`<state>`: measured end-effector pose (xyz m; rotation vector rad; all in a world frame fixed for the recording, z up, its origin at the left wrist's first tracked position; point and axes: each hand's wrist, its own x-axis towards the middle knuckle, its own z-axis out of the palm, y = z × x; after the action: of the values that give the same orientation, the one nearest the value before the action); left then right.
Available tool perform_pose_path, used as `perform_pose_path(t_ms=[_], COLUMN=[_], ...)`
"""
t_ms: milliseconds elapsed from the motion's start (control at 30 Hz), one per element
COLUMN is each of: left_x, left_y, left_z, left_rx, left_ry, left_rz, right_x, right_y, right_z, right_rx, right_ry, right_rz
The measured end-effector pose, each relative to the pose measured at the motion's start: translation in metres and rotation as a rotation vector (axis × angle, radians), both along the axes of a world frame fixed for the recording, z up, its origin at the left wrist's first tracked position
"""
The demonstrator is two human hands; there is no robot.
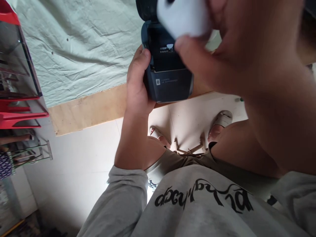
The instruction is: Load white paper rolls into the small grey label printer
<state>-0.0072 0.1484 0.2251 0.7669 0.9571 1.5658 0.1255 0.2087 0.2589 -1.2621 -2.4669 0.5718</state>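
My left hand (139, 74) grips a dark label printer (170, 87) from the side, its thumb on the rim. The printer's lid (147, 9) is swung up, and its hollow compartment shows small white printing inside. Over the compartment, my right hand (207, 56) holds a white label roll (184, 18) between thumb and fingers. The roll is blurred and partly cut off by the top edge of the view; a dark hole shows at its upper end. It hides part of the printer's far side.
A table with a wrinkled pale green cloth (86, 42) and a bare wooden edge (91, 107) lies in front of me. Red plastic chairs (19, 113) stand at the left. Another person's leg (14, 139) shows there. Below is the tiled floor (81, 151).
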Motion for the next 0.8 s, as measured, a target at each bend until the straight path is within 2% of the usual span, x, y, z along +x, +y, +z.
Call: perform_pose_path(t_ms=[67,133,233,367,533,700,800], left_x=[0.000,-0.001,-0.002,-0.004,-0.005,-0.002,-0.002], left_y=[0.000,-0.001,-0.001,0.000,0.001,0.001,0.000], left_z=[0.001,0.001,0.000,-0.002,-0.004,-0.004,-0.002], left_rx=[0.024,0.025,0.008,0.008,-0.012,-0.027,-0.066], left_ry=[-0.014,-0.026,-0.054,-0.060,-0.053,0.000,0.075], left_rz=[0.013,0.007,-0.042,-0.057,-0.046,-0.029,0.042], right_x=[-0.007,-0.009,-0.007,-0.009,-0.014,-0.009,-0.008], right_y=[-0.003,-0.002,0.001,0.004,0.004,-0.003,-0.007], right_z=[0.002,0.000,-0.004,-0.006,-0.008,-0.002,0.002], right_rx=[0.116,0.198,0.220,0.163,0.141,0.185,0.226], right_ry=[-0.101,-0.071,-0.032,-0.108,-0.124,-0.078,-0.068], right_rz=[0.172,0.236,0.198,0.163,0.217,0.208,0.307])
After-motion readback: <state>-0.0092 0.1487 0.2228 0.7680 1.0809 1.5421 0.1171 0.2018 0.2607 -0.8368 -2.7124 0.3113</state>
